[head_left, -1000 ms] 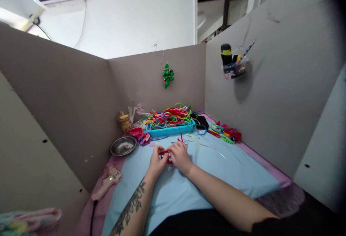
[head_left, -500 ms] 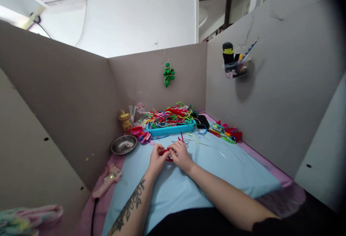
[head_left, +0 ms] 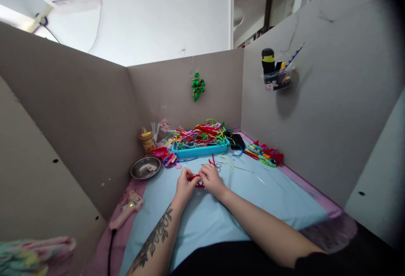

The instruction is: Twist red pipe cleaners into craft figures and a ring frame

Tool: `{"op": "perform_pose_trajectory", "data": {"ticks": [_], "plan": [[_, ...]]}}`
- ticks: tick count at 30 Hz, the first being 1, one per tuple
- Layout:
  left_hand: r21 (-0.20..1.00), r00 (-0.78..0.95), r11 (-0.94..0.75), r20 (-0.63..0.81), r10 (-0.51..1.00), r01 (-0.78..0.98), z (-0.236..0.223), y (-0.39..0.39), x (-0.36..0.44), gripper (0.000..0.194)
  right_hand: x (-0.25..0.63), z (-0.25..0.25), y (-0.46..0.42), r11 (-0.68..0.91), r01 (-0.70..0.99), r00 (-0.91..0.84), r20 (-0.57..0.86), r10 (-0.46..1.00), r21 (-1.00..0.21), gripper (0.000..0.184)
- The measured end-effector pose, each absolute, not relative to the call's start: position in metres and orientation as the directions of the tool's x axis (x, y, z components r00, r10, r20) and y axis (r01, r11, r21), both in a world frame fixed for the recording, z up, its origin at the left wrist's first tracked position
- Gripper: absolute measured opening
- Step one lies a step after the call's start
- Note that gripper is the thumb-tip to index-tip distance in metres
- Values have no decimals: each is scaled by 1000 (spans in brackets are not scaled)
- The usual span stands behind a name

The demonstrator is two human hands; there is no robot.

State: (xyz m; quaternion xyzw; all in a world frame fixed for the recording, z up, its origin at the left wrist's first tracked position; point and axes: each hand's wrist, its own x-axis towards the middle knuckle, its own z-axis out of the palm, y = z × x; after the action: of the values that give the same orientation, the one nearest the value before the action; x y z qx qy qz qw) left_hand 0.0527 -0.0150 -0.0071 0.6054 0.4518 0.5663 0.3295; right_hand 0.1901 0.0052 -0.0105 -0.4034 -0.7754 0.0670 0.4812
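Between my two hands is a small looped piece of red pipe cleaner (head_left: 200, 185), held just above the blue cloth (head_left: 253, 200). My left hand (head_left: 186, 183) pinches its left side with thumb and forefinger. On the other side, my right hand (head_left: 211, 180) closes its fingertips on the same piece, and its fingers hide part of it. A red stem end (head_left: 211, 160) sticks up beyond my right hand, and I cannot tell if it joins the held piece. Scissors (head_left: 218, 167) lie just past that hand.
A blue tray (head_left: 199, 152) heaped with coloured pipe cleaners stands at the back. Left are a metal bowl (head_left: 139, 172) and a pink glue gun (head_left: 126, 213) with a cord. Colourful finished pieces (head_left: 265, 154) lie right. Grey panels (head_left: 190, 107) enclose the table.
The red piece has turned slightly between my fingers and its loop shows more openly. My hands stay in nearly the same place.
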Motion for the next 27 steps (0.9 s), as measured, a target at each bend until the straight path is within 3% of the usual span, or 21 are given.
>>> {"op": "perform_pose_trajectory", "data": {"ticks": [9,12,22,27], "plan": [[957,11,-287,286,958,38,-1,-15,48,21,190,-8,5,662,474,-217,651,727,-581,19],[970,13,-244,244,970,11,2,-16,47,23,191,-4,-1,679,493,-225,674,703,-544,9],[981,13,-172,174,985,-91,1,-16,46,29,193,0,-9,712,624,-297,744,598,-322,11],[984,36,-142,147,988,-105,-1,-15,45,35,195,0,-7,715,634,-322,741,590,-293,10]]}}
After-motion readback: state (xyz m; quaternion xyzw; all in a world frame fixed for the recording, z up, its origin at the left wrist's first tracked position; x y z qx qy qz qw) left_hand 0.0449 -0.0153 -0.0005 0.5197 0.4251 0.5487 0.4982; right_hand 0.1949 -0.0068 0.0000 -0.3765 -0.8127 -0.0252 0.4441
